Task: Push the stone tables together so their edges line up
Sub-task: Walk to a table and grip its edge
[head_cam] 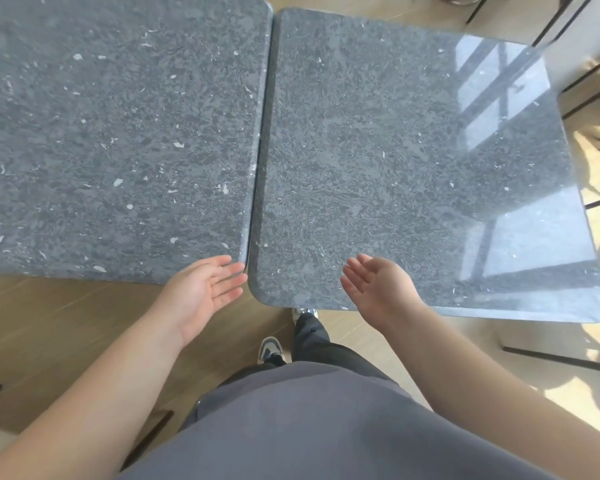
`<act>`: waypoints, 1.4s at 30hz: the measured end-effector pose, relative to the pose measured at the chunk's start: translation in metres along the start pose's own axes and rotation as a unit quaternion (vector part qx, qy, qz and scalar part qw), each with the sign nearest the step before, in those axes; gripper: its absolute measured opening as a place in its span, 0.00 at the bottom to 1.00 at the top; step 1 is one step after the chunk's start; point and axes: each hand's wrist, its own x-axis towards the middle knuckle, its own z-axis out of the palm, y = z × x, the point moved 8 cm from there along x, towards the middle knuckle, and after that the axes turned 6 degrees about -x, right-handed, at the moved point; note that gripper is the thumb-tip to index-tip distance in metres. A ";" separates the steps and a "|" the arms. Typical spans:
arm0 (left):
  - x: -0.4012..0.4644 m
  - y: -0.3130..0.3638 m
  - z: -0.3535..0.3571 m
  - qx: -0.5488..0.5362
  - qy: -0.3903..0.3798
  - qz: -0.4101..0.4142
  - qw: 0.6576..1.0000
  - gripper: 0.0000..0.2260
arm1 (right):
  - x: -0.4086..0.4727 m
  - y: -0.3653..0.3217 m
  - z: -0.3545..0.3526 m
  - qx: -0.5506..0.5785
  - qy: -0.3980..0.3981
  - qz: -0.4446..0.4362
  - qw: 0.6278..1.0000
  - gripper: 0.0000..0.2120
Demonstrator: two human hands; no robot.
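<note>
Two grey speckled stone tables stand side by side on a pale wood floor [49, 327]. The left table [111, 133] and the right table [388, 161] sit close, with only a thin dark seam running between their inner sides. Their near edges are not level: the right table's near edge lies closer to the person than the left one's, so the corners step at the seam.

The person stands at that step, both arms out. The left hand [201, 292] is spread wide, palm turned up and inward, its fingertips just at the left table's near corner. The right hand [378, 289] is also open and holds nothing, fingers loose, hovering over the right table's near edge. A shoe [270, 348] shows below on the floor.
</note>
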 end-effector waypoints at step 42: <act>-0.181 -0.216 0.551 0.315 -0.306 0.232 0.868 0.14 | -0.165 -0.243 -0.482 0.019 0.087 -0.383 0.920 0.20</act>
